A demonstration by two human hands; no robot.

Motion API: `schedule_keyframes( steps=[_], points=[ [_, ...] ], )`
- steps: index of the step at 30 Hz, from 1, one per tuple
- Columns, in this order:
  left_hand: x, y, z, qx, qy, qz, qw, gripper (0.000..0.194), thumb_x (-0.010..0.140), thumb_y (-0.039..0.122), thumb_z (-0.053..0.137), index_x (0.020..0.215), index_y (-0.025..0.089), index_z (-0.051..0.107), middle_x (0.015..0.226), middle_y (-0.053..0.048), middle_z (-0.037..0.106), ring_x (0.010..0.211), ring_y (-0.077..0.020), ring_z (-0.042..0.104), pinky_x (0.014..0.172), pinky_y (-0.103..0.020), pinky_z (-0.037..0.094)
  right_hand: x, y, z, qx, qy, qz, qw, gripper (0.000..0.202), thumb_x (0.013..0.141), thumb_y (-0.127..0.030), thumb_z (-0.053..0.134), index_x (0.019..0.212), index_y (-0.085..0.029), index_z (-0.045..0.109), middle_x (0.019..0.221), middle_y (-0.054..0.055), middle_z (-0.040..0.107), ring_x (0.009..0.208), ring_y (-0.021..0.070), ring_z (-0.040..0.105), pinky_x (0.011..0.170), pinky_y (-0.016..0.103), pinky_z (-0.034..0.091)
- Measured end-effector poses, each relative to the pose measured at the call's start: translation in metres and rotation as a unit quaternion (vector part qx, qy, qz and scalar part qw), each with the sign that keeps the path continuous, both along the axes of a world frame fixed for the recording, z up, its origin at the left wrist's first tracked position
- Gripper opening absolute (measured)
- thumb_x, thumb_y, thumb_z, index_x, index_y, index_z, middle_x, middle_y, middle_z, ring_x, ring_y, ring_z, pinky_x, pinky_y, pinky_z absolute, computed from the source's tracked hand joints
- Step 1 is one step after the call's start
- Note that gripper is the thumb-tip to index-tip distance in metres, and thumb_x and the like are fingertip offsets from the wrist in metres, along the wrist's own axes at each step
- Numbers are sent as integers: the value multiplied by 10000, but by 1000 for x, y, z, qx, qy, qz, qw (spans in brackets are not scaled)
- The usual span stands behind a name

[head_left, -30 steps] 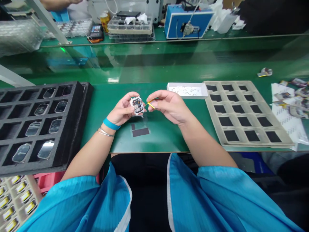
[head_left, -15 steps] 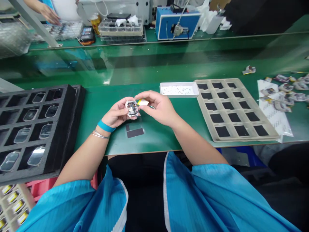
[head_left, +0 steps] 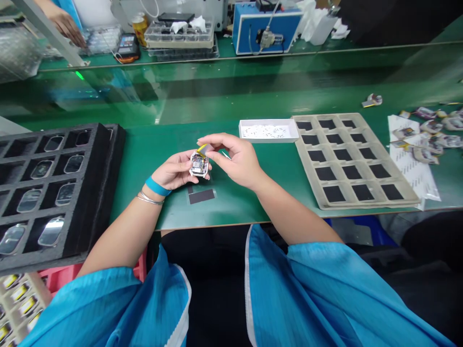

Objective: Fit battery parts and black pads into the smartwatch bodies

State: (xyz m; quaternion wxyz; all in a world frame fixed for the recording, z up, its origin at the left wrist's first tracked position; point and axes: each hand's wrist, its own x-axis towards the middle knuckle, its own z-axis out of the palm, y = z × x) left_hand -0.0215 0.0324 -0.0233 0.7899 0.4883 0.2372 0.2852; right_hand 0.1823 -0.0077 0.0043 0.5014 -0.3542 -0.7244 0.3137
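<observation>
My left hand (head_left: 177, 169) is closed around a white smartwatch case (head_left: 199, 166) whose inner electronics show from above. Between the thumb and forefinger of my right hand (head_left: 235, 156) is a small battery (head_left: 204, 149), silver-grey with a yellow edge, tilted over the top of the case. A thin pale tool end (head_left: 226, 155) pokes out beside my right fingers; most of it is hidden by the hand. On the green bench just below the hands lies a clear sheet with a black adhesive strip (head_left: 201, 196).
To the left, a black foam tray (head_left: 85, 193) holds watch glasses. A shallow white box (head_left: 268, 140) with tiny pieces and a beige compartment tray (head_left: 365, 206) with black pads stand right. Loose watch parts (head_left: 430, 140) lie far right. Another person's hand (head_left: 67, 26) is at upper left.
My right hand has brought the battery from the right side of the case up over its top edge and tilted it. My left hand still holds the case.
</observation>
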Motion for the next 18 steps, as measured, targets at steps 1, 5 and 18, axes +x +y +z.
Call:
schedule_keyframes(
  steps=[1, 5, 18],
  points=[
    [1, -1, 1, -9, -3, -1, 1000, 466, 665, 388, 863, 1024, 136, 706, 923, -138, 749, 761, -271, 757, 486, -215, 590, 0, 0, -1, 7, -6, -5, 1000, 238, 927, -247, 573, 1133, -249, 694, 1116, 14, 713, 950, 163, 675, 943, 354, 559],
    [5, -2, 5, -43, 14, 6, 999, 401, 702, 272, 817, 1048, 115, 689, 967, -139, 757, 821, -266, 761, 551, -218, 604, -1, 3, -5, 38, -51, -36, 997, 263, 916, -176, 544, 1122, -235, 697, 1084, 18, 728, 926, 167, 679, 926, 365, 556],
    [7, 3, 8, -80, 86, 129, 985, 46, 830, 108, 617, 875, 109, 629, 812, -108, 756, 679, -176, 728, 706, -314, 597, -13, 21, -38, -14, 9, -158, 987, 273, 782, -317, 718, 1043, -241, 703, 1061, 69, 734, 874, 204, 697, 755, 357, 572]
  ],
)
